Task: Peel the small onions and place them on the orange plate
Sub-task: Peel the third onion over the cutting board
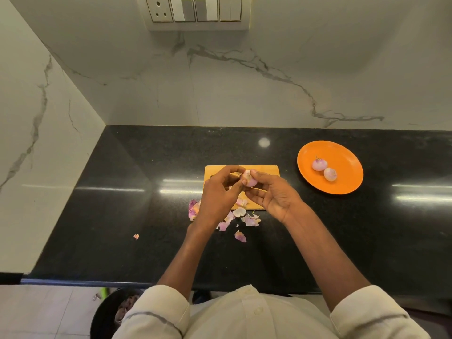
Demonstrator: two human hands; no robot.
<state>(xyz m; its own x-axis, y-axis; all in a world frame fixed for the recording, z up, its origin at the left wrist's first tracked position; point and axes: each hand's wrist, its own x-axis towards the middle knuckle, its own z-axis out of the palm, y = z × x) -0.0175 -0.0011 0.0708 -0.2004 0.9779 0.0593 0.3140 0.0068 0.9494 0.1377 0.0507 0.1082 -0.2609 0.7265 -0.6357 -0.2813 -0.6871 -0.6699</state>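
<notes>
A small pale pink onion (250, 179) is held above the wooden cutting board (265, 170), between both hands. My right hand (274, 195) grips it from the right, thumb on top. My left hand (221, 192) pinches at its left side with thumb and fingertips. The orange plate (347, 177) lies to the right on the black counter, with two peeled onions on it, one (319, 164) beside the other (330, 173). Loose pink onion skins (241, 216) lie on the counter at the board's near edge, partly hidden by my hands.
A stray skin piece (136, 236) lies on the counter at the left. White marble walls close the counter at the back and left, with a switch panel (195, 11) above. A dark bin (110, 314) stands on the floor below the counter's front edge.
</notes>
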